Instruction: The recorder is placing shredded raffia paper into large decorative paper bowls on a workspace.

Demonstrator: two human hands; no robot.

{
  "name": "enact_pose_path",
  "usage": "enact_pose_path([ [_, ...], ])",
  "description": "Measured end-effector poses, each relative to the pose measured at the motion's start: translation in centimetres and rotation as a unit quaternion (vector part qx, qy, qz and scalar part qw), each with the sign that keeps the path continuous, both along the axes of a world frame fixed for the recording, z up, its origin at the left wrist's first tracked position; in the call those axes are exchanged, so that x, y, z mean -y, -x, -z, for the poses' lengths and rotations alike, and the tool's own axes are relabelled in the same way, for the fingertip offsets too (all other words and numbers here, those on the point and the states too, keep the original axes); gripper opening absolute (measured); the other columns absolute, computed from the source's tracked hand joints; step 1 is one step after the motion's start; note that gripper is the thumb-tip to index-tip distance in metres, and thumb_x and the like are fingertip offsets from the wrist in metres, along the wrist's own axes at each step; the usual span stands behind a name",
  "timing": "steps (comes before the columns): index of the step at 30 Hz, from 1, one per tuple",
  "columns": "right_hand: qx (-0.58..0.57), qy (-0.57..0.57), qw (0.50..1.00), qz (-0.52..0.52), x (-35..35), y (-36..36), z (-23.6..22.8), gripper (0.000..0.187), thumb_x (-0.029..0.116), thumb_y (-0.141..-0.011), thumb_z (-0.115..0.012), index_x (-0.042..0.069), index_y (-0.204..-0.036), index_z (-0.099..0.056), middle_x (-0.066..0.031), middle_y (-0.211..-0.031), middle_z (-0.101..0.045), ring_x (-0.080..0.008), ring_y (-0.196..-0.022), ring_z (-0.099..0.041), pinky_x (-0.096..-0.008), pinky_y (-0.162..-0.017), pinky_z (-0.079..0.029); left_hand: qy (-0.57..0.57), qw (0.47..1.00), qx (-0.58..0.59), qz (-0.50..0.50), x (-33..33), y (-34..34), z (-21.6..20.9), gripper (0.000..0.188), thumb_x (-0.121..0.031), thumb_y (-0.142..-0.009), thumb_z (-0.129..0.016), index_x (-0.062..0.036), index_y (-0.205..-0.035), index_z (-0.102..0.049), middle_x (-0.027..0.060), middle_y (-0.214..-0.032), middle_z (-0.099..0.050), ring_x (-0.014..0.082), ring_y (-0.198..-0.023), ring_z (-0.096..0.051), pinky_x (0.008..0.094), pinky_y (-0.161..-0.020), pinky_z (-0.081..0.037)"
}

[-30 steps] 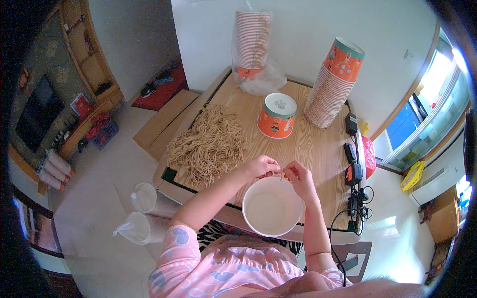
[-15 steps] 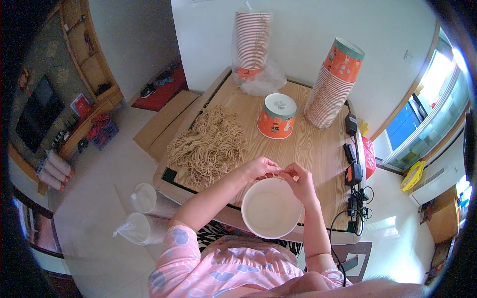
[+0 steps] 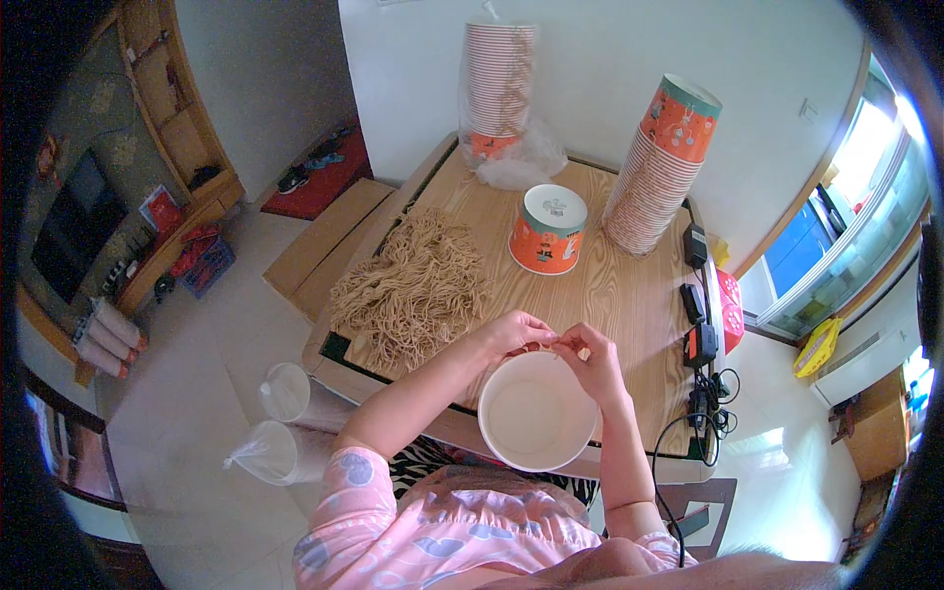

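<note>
A paper bucket (image 3: 536,413), white inside, sits mouth up at the table's near edge. At its far rim my left hand (image 3: 518,334) and my right hand (image 3: 592,356) meet, fingertips pinched close together. A tiny tan bit shows under the right fingertips; it may be a string end, but the fingers hide most of it. Left of my hands lies a loose heap of tan strings (image 3: 413,290). Beyond them an orange and green paper bucket (image 3: 547,231) stands upside down on the wooden table.
Two tall stacks of paper buckets rise at the back, one stack (image 3: 500,79) in a clear bag, the other stack (image 3: 654,167) leaning. Black power adapters (image 3: 696,305) and cables line the right edge. Bagged white buckets (image 3: 275,452) lie on the floor at left, near a cardboard box (image 3: 315,241).
Almost nothing differs. Both hands stay pinched at the bucket's far rim, with only a slight shift of the fingers.
</note>
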State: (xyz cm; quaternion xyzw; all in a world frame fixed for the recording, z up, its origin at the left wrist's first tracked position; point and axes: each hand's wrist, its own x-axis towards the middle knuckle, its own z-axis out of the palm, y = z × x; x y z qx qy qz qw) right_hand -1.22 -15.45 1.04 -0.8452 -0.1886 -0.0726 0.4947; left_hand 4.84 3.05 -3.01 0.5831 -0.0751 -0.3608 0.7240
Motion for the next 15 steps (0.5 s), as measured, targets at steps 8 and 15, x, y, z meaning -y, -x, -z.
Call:
enact_pose_path([
  [8, -0.011, -0.043, 0.999, -0.005, -0.1, 0.1, 0.0, 0.013, 0.007, -0.082, -0.069, 0.001, -0.088, -0.059, -0.0075, -0.078, -0.065, -0.0156, -0.073, -0.063, -0.0291, -0.066, -0.05, -0.027, 0.999, 0.036, -0.002, 0.0, 0.3, -1.0, 0.019, -0.023, -0.087, -0.064, -0.0045, -0.088, -0.068, 0.0004, -0.072, -0.064, 0.0072, -0.057, -0.056, 0.0226, -0.05, -0.045],
  [15, -0.016, -0.038, 0.999, -0.025, 0.3, -0.3, 1.0, 0.013, 0.007, -0.082, -0.069, 0.001, -0.089, -0.06, -0.0077, -0.081, -0.066, -0.0158, -0.074, -0.063, -0.0288, -0.068, -0.05, -0.005, 0.999, 0.039, 0.037, -0.7, -0.2, 0.1, 0.023, -0.025, -0.088, -0.064, -0.003, -0.095, -0.068, 0.0045, -0.082, -0.068, 0.0099, -0.065, -0.062, 0.0244, -0.058, -0.05],
])
